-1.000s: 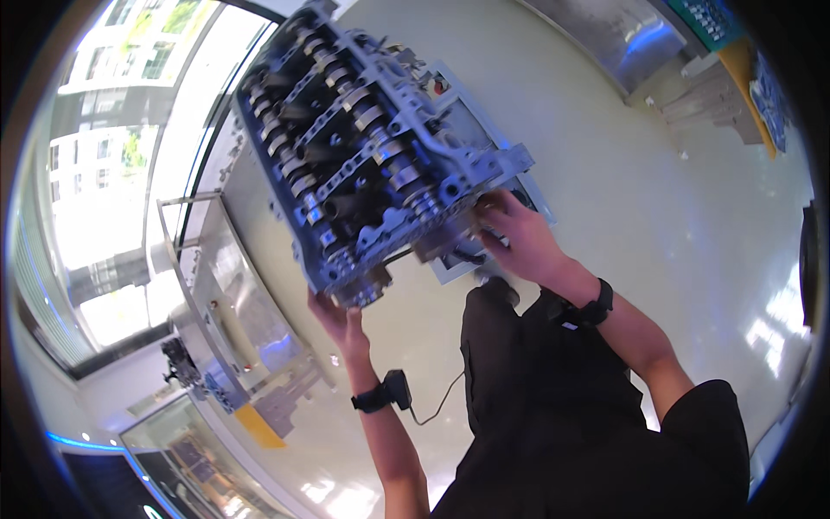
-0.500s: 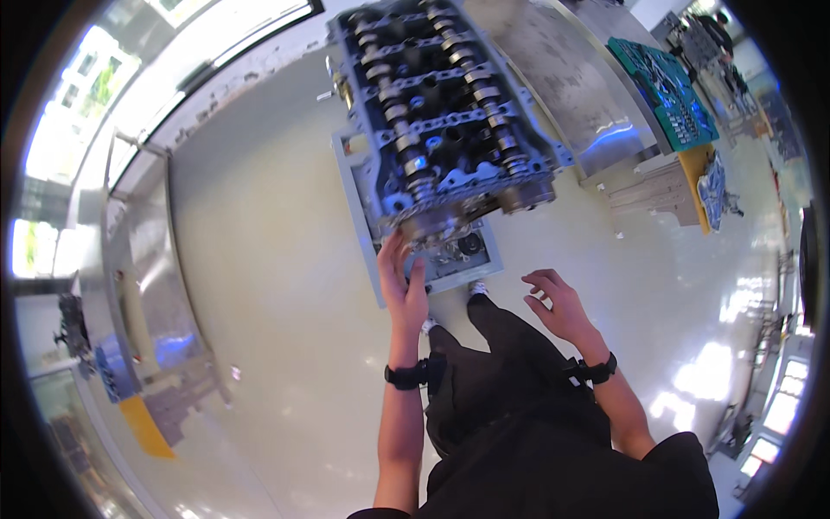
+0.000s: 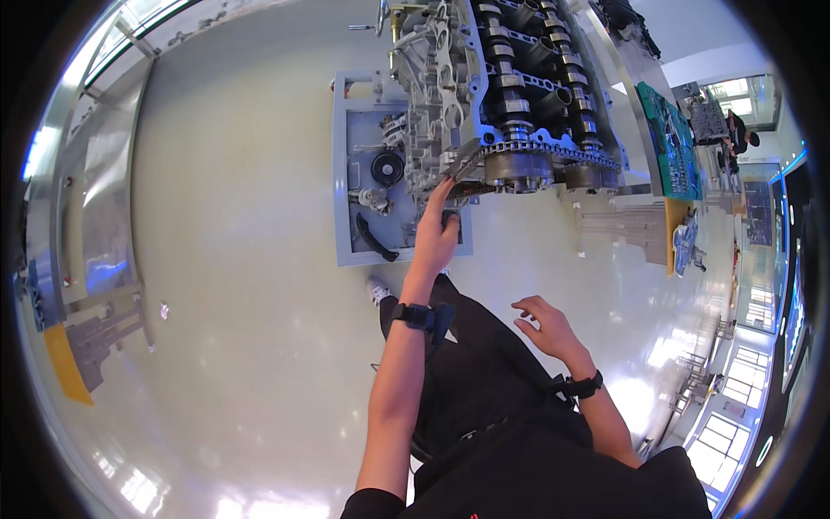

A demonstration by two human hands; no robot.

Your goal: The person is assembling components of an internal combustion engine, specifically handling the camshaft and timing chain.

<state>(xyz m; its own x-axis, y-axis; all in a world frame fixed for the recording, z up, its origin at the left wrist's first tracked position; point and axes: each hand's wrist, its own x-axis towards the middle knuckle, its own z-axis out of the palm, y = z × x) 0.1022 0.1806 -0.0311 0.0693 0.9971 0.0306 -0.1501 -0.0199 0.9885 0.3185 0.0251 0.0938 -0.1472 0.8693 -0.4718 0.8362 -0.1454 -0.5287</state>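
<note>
Grey engine, twin camshafts bare, chain across near end, above grey tray

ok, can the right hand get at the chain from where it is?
Probably yes: the right hand looks empty, and nothing visible stands between it and the chain. It'd need to reach forward, though.

The engine stands partly over the parts tray, left of the tool case.
</note>
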